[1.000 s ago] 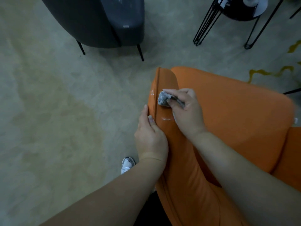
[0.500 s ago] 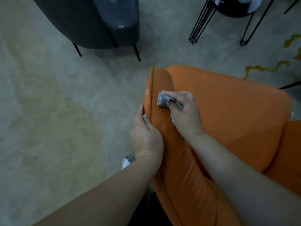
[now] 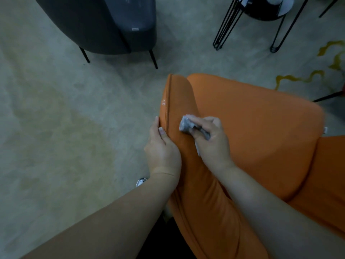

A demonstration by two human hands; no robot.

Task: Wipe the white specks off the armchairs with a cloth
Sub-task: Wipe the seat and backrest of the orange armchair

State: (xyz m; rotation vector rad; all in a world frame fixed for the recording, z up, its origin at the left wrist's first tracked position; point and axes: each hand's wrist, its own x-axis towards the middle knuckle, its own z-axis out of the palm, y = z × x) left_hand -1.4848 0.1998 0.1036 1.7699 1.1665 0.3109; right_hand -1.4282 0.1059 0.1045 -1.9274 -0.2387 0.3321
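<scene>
On the orange armchair arm's edge, left hand flat, right hand clutching cloth.

There are two armchairs: one orange armchair and one dark armchair. There is one cloth. There are two hands, the left hand and the right hand. On the orange armchair I count one white speck. There is one side table with wire legs, and one shoe on the floor.
</scene>
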